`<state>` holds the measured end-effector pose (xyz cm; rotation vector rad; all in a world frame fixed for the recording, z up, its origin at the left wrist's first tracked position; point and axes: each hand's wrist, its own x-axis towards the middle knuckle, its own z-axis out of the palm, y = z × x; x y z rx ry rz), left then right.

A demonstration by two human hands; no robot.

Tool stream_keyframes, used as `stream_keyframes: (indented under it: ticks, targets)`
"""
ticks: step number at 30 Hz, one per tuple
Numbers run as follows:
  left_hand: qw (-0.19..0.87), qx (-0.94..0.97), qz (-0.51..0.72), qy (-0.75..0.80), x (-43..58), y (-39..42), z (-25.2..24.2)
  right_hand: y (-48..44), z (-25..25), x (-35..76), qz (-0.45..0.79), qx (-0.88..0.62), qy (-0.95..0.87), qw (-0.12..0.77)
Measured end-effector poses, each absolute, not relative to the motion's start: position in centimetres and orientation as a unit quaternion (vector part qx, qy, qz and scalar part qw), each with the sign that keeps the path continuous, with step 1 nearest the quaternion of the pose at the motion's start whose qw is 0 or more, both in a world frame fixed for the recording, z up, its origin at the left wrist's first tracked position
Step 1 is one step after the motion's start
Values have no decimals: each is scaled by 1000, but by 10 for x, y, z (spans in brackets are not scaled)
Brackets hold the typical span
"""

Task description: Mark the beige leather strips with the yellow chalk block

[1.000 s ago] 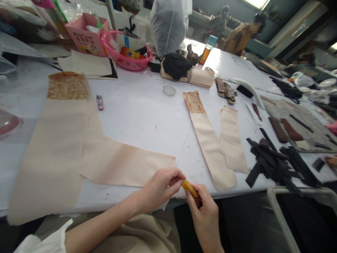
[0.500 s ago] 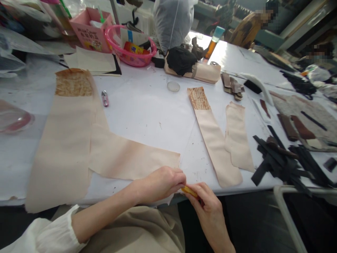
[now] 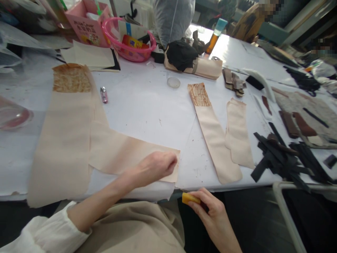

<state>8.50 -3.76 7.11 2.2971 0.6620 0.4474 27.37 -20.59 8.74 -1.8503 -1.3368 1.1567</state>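
My right hand (image 3: 210,207) pinches a small yellow block (image 3: 187,198) between thumb and fingers, just off the table's front edge. My left hand (image 3: 162,163) is closed, resting over the end of a beige leather-like piece (image 3: 139,154) that lies crosswise; what its fingers hold, if anything, is hidden. Left of it lies a stack of long beige pieces (image 3: 61,140) with a brown-stained top end. On the right are another beige strip (image 3: 216,137) with a brown-streaked end and shorter beige pieces (image 3: 239,133) partly against it.
Pink snips (image 3: 104,95) and a clear round disc (image 3: 173,83) lie farther back. A pink basket (image 3: 129,52), pink box (image 3: 88,26) and bottle with amber liquid (image 3: 216,37) stand behind. Black strips (image 3: 276,158) pile up at right, above a pale-rimmed bin (image 3: 279,200).
My hands have come apart. The left moved up and slightly left onto the beige piece; the right dropped slightly with the yellow block, which now shows more fully.
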Motion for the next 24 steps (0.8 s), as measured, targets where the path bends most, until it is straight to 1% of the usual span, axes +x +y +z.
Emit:
stream_keyframes:
  ticks: [1,3,6,9,13,16,21,24]
  targets:
    - [378,858,202,284,81,-34,76,-210,85,277,438,-703,-481,289]
    - [439,826,198,293,75,-33,86,-218,78,284,434,-734,-416,315]
    - [478,837,110,244,82,-51,91,-221,69,290,417,-771,-296,380]
    - [439,885,50,150,99,-84,78,-218,66,291,404,-768,-238,436]
    - [352,931,33,94,116,-115,55,-209,63,292,382,-766,-245,455]
    - [362,931,31,25,117,-119,51,-200,58,288,369,-765,-274,450]
    - [371,920,118,-41,111,-119,51,-181,56,275,357,-768,-310,433]
    - [376,920,95,-50,111,-126,43,-177,55,274,343,-776,-318,423]
